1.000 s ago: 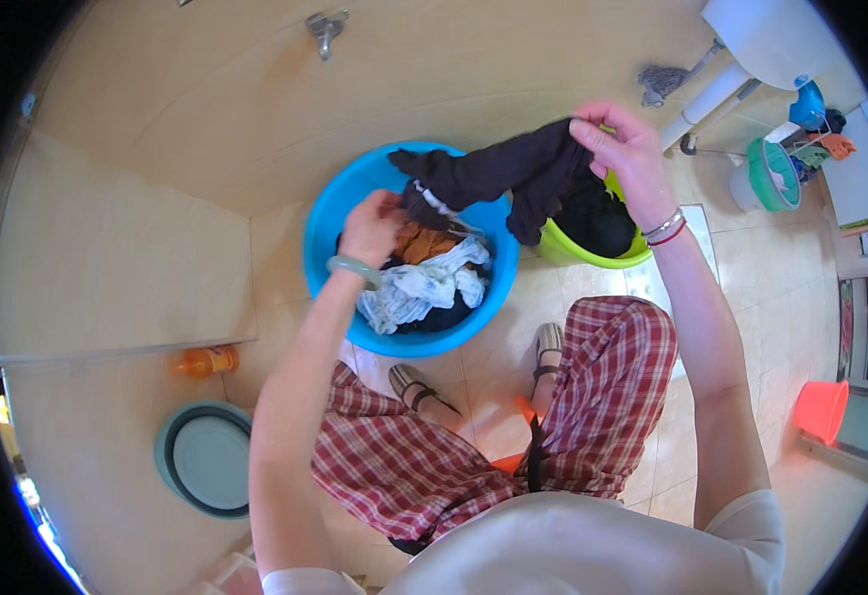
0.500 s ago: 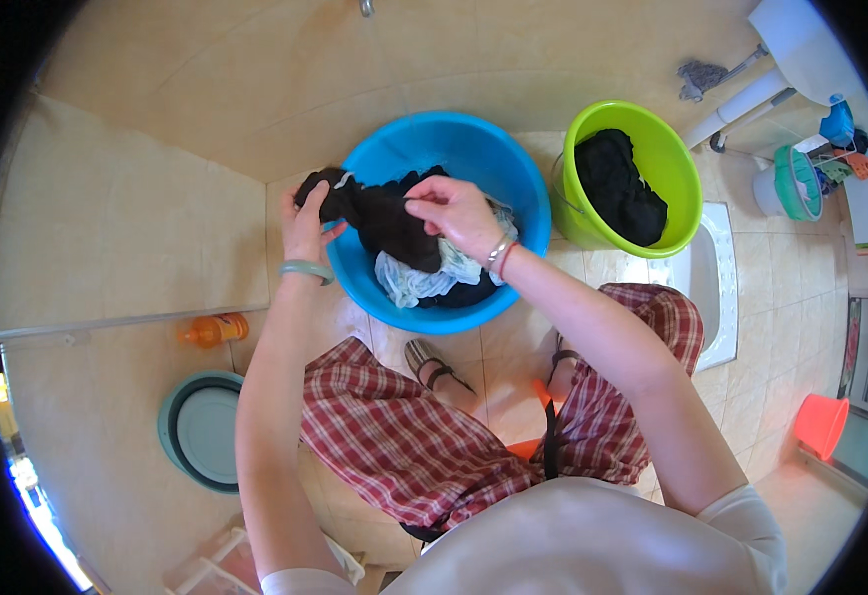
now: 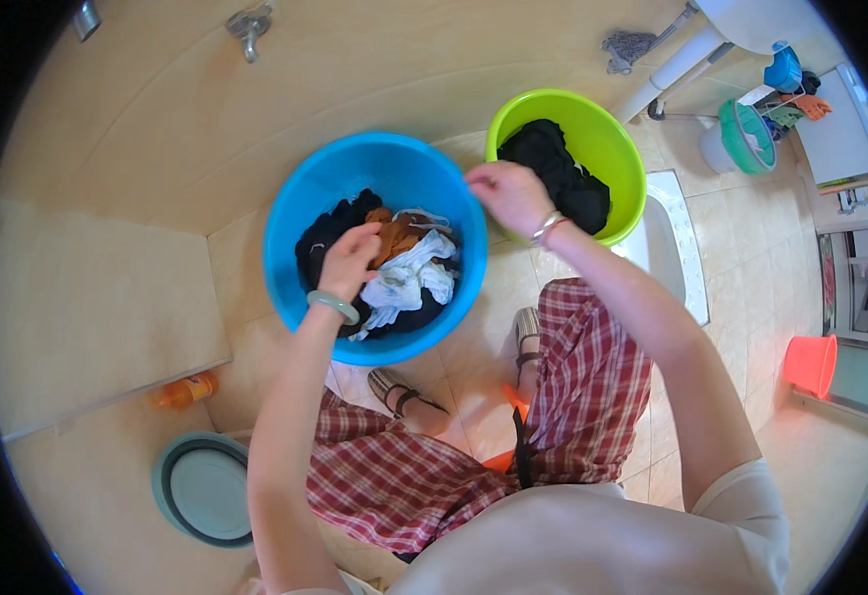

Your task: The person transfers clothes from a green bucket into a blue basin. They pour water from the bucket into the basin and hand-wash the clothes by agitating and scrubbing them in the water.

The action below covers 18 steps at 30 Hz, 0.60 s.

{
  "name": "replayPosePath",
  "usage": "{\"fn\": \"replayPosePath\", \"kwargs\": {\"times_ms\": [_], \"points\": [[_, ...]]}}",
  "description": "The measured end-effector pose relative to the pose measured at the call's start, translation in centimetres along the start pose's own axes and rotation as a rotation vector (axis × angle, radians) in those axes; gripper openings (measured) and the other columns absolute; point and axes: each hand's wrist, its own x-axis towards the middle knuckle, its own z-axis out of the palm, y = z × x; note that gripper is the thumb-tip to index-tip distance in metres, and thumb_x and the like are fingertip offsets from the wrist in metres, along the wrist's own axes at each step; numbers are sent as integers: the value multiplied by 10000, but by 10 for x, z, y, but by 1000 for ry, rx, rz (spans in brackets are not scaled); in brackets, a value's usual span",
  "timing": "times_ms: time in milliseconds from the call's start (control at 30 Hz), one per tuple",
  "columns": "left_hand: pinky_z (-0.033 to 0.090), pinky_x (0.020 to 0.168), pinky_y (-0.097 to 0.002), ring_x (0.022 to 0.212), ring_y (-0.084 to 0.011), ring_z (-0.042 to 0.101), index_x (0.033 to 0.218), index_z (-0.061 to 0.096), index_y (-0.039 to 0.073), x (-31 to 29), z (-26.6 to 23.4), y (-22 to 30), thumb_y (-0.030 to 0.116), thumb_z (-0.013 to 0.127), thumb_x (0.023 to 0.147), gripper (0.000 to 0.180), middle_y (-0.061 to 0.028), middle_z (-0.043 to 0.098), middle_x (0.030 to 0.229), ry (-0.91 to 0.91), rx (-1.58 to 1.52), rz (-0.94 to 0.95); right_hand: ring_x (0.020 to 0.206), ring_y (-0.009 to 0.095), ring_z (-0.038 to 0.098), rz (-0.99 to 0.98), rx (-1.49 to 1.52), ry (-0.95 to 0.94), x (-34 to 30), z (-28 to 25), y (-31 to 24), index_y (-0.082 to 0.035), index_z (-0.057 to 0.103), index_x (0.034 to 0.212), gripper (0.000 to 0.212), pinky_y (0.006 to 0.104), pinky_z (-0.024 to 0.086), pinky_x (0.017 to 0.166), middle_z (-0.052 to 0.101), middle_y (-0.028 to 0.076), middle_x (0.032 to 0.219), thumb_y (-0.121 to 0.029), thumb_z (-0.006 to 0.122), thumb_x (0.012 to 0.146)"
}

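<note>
The blue tub (image 3: 283, 188) stands in front of me, holding black clothes (image 3: 327, 234), a brown cloth (image 3: 401, 236) and a white-and-pale-blue cloth (image 3: 410, 274). My left hand (image 3: 351, 260) is above this pile, fingers apart and slightly bent, with nothing between them; a pale green bangle circles its wrist. Over the gap between the tub and the lime-green bucket (image 3: 617, 149) is my right hand (image 3: 516, 196). Its fingers curl inward near the tub's right rim and are smeared by motion; no cloth shows in them. Black clothing (image 3: 558, 174) lies inside the bucket.
A white squat toilet (image 3: 680, 243) is set in the floor right of the bucket. At left are an orange bottle (image 3: 186, 391) and a grey-green basin (image 3: 206, 496). A red bucket (image 3: 810, 365) stands far right. Wall taps (image 3: 248, 32) are above the tub.
The dark garment that both hands held is no longer in my left hand. My hands have moved apart, the right toward the green bucket. Brown cloth now shows in the tub. The view has shifted.
</note>
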Motion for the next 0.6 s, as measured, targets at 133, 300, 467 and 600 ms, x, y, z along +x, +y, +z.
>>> {"fn": "replayPosePath", "kwargs": {"times_ms": [133,300,467,600], "points": [[477,772,-313,972,-126,548,1214,583,168,12,60,10,284,572,910,326,-8,579,1105,-191,33,-5,941,341,616,281,-476,-161,-21,-74,108,-58,660,1016,312,409,484,864,654,192,962,-271,632,790],[485,745,-290,933,-126,568,1203,586,147,13,98,11,249,559,915,307,-16,586,1083,-284,64,-51,1074,331,563,523,-694,-216,-54,-80,147,-110,579,1162,485,403,470,913,579,146,1158,-317,714,745],[481,856,-334,1044,-170,579,1249,546,126,14,121,20,277,529,940,344,-55,580,1180,-396,114,-102,957,348,595,415,-539,-123,-58,-86,181,-114,596,1051,366,410,487,839,615,121,1055,-245,730,737],[484,864,-339,1046,-185,587,1242,545,106,18,123,26,259,512,949,332,-77,581,1185,-416,77,-129,768,245,625,431,-174,25,-57,-123,169,-79,588,983,293,328,509,678,632,82,831,-247,717,780]]}}
